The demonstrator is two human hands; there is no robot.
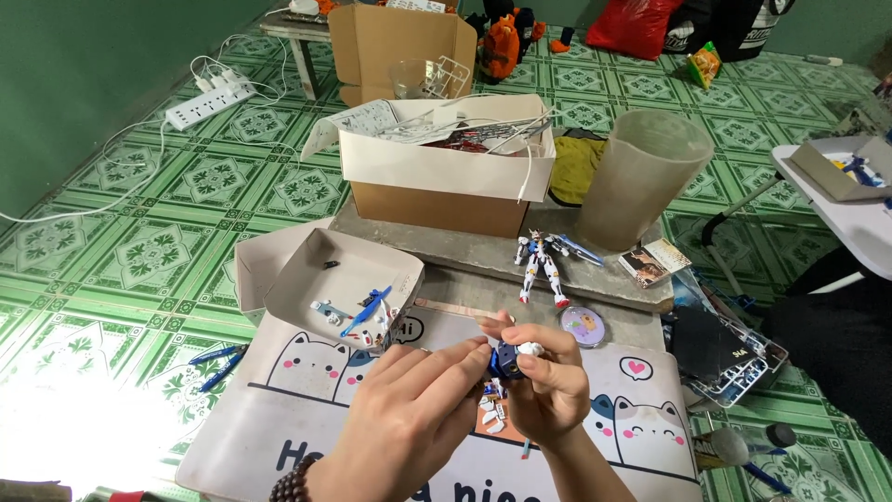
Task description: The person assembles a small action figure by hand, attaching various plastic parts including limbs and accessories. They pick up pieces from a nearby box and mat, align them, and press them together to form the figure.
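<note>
Both my hands meet over a white mat with cartoon cats (297,367). My right hand (548,386) grips a small blue and white model part (513,356) between thumb and fingers. My left hand (409,418), with a bead bracelet on the wrist, pinches the same part from the left. Small white and orange pieces (491,418) lie on the mat just under the hands. A finished white, blue and red robot figure (542,260) stands on the board behind them.
A shallow white box lid (307,270) with loose blue and white parts sits to the left. Behind are a cardboard box of plastic runners (446,163), a frosted plastic cup (641,177), a small round tin (583,326) and blue nippers (218,363). A power strip (209,102) lies on the green tiled floor.
</note>
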